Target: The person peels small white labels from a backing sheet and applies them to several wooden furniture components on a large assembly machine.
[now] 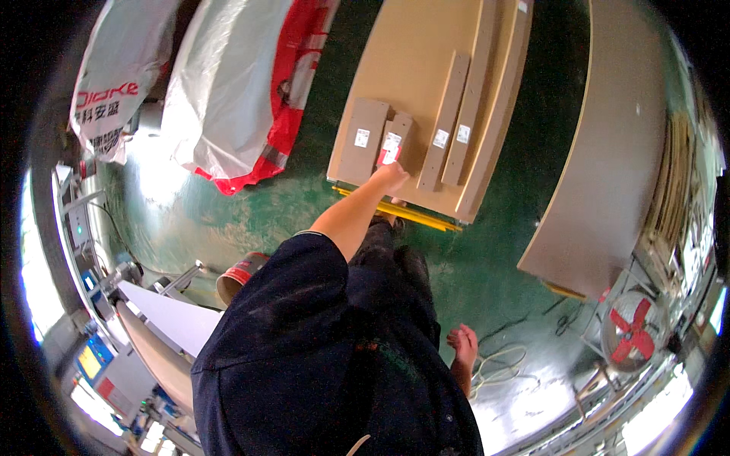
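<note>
My left hand (391,178) reaches out over the near end of a stack of brown boards. Its fingers are closed at the lower edge of a small red and white card (390,155), which lies over a short narrow panel (404,128). Left of that panel is a wider short panel (363,144) with a white label. Longer strips, among them a narrow labelled strip (442,125), lie to the right on the large board (414,45). Low at my right side hangs my right hand (462,343), fingers loosely bent and apart, holding nothing.
A yellow bar (414,213) runs along the stack's near edge, by my feet. Wrapped white and red bundles (228,83) stand at left, a large brown panel (601,152) at right. Nearer are a bucket (242,275), a red-bladed fan (632,330) and a loose cable (498,366).
</note>
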The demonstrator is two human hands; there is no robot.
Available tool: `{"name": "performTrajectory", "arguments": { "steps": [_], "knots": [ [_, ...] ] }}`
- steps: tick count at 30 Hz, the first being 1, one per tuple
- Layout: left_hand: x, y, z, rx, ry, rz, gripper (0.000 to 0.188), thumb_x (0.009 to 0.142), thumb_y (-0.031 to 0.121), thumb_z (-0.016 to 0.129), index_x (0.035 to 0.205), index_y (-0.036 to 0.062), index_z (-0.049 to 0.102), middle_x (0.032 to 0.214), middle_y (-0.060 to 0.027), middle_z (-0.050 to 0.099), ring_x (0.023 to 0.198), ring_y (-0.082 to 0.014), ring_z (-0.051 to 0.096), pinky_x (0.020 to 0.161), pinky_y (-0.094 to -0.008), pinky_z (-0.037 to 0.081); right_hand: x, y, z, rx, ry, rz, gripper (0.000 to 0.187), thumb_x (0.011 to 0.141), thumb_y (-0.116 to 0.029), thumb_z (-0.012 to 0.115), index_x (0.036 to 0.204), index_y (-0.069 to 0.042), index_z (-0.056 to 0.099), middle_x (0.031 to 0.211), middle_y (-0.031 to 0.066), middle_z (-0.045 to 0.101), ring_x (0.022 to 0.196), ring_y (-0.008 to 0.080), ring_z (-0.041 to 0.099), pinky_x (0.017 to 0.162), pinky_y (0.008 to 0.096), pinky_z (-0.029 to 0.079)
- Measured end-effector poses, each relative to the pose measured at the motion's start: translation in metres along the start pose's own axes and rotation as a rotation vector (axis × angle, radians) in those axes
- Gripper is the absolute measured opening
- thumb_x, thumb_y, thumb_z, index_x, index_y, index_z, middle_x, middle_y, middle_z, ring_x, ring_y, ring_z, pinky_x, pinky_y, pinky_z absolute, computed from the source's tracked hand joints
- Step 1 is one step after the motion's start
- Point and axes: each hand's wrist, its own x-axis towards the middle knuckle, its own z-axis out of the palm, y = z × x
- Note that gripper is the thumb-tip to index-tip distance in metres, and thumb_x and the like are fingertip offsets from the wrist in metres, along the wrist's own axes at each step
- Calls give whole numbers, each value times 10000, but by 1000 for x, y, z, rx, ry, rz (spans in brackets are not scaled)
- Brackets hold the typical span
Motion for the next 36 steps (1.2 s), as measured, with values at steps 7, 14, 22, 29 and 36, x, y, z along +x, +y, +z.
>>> {"name": "performTrajectory", "arguments": {
  "steps": [7, 14, 22, 29, 36],
  "knots": [
    [-174, 38, -65, -655, 149, -461, 378, 868, 384, 587, 943, 26, 680, 990, -222, 700, 982, -399, 673, 854, -497, 533, 29, 63, -17, -107, -67, 3, 256, 937, -233, 605, 1049, -3, 614, 882, 96, 669, 718, 195, 637, 681, 327, 524],
    [-381, -11, 8, -596, 24, -742, 465, 852, 420, 573, 999, -7, 685, 1083, -245, 681, 1051, -399, 643, 897, -498, 507, 221, 156, -79, -765, -432, -365, 175, 902, -189, 588, 915, -15, 606, 774, 96, 629, 619, 196, 583, 599, 331, 491],
    [-510, -35, 106, -958, 148, -1078, 489, 807, 388, 592, 947, -66, 706, 1057, -281, 677, 1023, -397, 661, 905, -448, 514, 108, -70, 123, -426, -321, -249, 202, 944, -204, 561, 1072, -49, 573, 767, 95, 629, 561, 176, 578, 465, 285, 464],
    [-548, -98, 10, -1049, 625, -1042, 429, 836, 386, 615, 1087, 48, 691, 1089, -209, 697, 1064, -350, 653, 925, -432, 505, 146, -113, 321, -594, -497, -212, 243, 907, -227, 588, 1101, -100, 515, 812, 153, 631, 549, 252, 598, 435, 346, 484],
    [-646, -188, -12, -1115, 680, -1223, 391, 826, 333, 589, 1094, 71, 698, 1116, -192, 695, 1069, -325, 657, 926, -427, 506, 122, -76, 523, -695, -681, -238, 159, 914, -179, 565, 1066, -132, 556, 786, 104, 611, 559, 219, 558, 466, 341, 461]
  ]
}}
